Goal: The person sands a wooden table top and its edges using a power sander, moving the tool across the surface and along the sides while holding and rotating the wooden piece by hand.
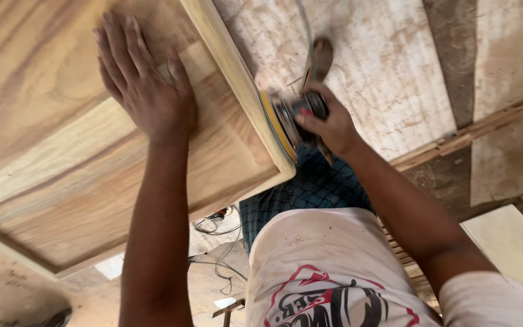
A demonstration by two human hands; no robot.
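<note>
The left hand (146,91) is lying flat with its fingers spread and released on the wooden panel (92,157), whose long edge is running from upper middle down to the right. The right hand (328,124) is clenching a disc sander (289,118), its yellow disc (272,124) pressing sideways against that edge and its body pointing away from the panel.

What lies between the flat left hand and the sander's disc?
In the head view, only the bare pale wooden panel and its raised edge frame separate the left hand from the yellow-padded sander disc.
</note>
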